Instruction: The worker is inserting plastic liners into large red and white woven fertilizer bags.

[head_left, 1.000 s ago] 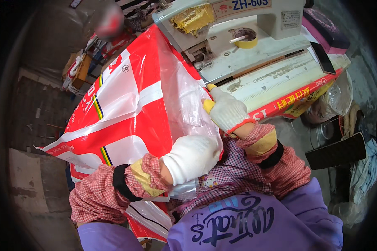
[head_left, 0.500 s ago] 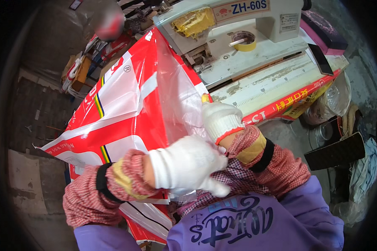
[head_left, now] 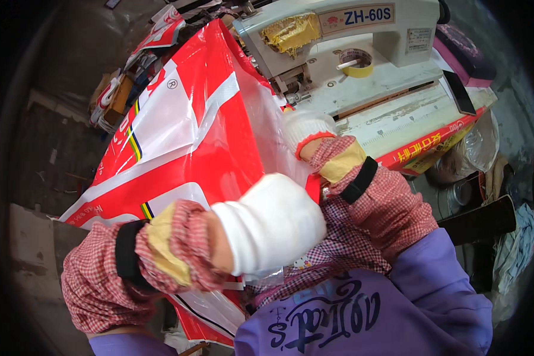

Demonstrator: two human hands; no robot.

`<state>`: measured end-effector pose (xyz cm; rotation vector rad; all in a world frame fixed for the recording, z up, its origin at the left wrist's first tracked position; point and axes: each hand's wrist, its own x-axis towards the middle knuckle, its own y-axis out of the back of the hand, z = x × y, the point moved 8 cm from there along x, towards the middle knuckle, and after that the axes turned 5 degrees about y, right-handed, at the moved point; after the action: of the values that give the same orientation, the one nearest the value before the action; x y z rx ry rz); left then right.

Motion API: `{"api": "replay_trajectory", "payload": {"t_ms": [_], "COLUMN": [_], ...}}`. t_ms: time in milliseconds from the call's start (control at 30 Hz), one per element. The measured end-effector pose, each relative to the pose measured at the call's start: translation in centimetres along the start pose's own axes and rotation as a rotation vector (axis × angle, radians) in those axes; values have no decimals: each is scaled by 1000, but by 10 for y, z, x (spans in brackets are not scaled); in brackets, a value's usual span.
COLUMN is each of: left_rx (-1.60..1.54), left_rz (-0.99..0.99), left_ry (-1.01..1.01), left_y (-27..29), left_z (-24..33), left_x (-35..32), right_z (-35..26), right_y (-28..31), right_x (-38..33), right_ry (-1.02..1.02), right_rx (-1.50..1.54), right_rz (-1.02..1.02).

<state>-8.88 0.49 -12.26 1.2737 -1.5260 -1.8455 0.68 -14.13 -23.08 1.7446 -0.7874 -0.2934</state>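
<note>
A large red and white plastic sack [head_left: 178, 130] with a glossy surface spreads across my lap and up to the sewing machine [head_left: 332, 35]. My right hand [head_left: 305, 127], in a white knit glove with a red cuff edge, is closed at the sack's upper right edge, just below the machine's needle end. Its fingers are mostly hidden. My left hand [head_left: 273, 228], also in a white glove, is over the sack's near right part, close to my body. The fingers are turned away and blurred, so whether they grip the sack does not show.
On the machine bed stand a roll of yellow tape [head_left: 356, 63] with a white stick across it and a dark phone [head_left: 458, 93]. Behind is a pink and black box [head_left: 466, 56]. Plastic bags [head_left: 477, 145] and a blue cloth [head_left: 519, 249] are at the right; more sacks [head_left: 160, 32] lie far left.
My right hand has moved up toward the needle end with the sack's edge. My left hand has turned, so its thumb and fingers no longer show. The sack has lifted and shifted toward the machine.
</note>
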Motion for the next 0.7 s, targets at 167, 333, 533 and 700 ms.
{"api": "replay_trajectory", "payload": {"t_ms": [167,333,533,700], "left_rx": [-33,11,-291,-33], "left_rz": [-27,20,-252,203], "left_ry": [-32,-20,310,493], "left_y": [-11,5,-5,-34], "left_z": [7,-9,-56,-187], "left_x": [12,11,21,25], "right_z": [3,-6,14,7], "right_y": [4,11,-7,21], "right_x": [-8,-5,-4,-24], "right_ry": [-42,-14,43,-113], "right_rx": [33,-33,12,149], "right_rz": [-44,91,-107,-185]}}
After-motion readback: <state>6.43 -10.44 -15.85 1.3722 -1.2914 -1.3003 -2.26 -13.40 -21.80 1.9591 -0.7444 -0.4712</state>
